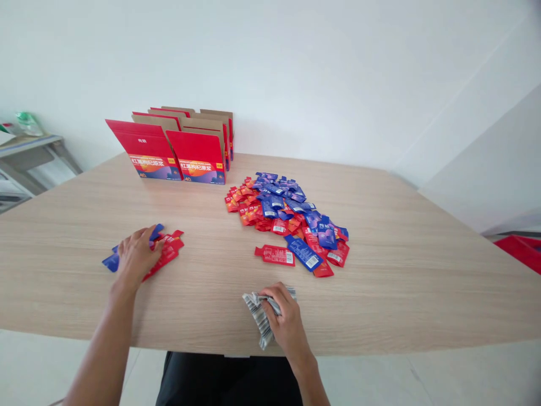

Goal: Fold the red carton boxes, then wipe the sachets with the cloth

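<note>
At the near edge of the pale wood-grain table [401, 270], the right hand [285, 317] pinches a crumpled grey-and-white striped cloth [258, 313]. Slightly farther, the left hand [137, 255] arches over flat, glossy red and blue pouches [169, 248]; whether it grips them cannot be told. Beyond, rightward, lies a loose heap of similar pouches [276, 206]; farther back stand open red cardboard cartons [198, 148].

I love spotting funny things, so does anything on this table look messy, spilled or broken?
I see no spill or damage. The heap of red and blue pouches is jumbled, unlike the boxes standing in rows farther left. The striped cloth in the right hand looks crumpled, with corners sticking out.
</note>
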`<act>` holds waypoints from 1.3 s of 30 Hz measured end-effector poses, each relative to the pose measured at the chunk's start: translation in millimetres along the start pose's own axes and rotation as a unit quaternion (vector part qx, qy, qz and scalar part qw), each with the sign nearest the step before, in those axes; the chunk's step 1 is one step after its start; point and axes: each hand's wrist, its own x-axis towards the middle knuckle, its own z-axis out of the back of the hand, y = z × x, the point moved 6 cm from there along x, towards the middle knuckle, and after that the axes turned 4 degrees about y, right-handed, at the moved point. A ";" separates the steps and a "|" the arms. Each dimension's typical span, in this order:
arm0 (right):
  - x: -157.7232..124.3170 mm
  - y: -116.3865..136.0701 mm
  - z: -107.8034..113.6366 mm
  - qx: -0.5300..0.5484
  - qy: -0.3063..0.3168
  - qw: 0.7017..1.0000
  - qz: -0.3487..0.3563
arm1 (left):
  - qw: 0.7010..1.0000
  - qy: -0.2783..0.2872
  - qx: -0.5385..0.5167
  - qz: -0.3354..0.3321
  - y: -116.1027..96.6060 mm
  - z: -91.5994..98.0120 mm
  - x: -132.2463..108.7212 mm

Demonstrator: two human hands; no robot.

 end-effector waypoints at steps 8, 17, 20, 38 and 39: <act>-5.9 5.5 -0.4 -0.068 0.027 0.997 0.010 | 0.912 0.072 -0.056 -0.399 -209.3 -81.3 -86.6; -15.5 1.3 13.5 -0.096 0.034 0.994 -0.027 | 0.876 0.139 -0.017 -0.462 -284.2 -120.0 -93.8; -11.9 -5.0 16.6 -0.088 0.018 0.995 -0.045 | 0.881 0.149 -0.035 -0.449 -272.8 -113.1 -92.2; 1.9 4.1 14.9 0.050 0.013 0.988 -0.148 | 0.844 0.052 -0.410 -0.342 -178.7 8.4 -167.6; 1.8 7.0 12.2 0.090 0.016 0.983 -0.157 | 0.832 0.058 -0.443 -0.330 -172.7 8.1 -169.9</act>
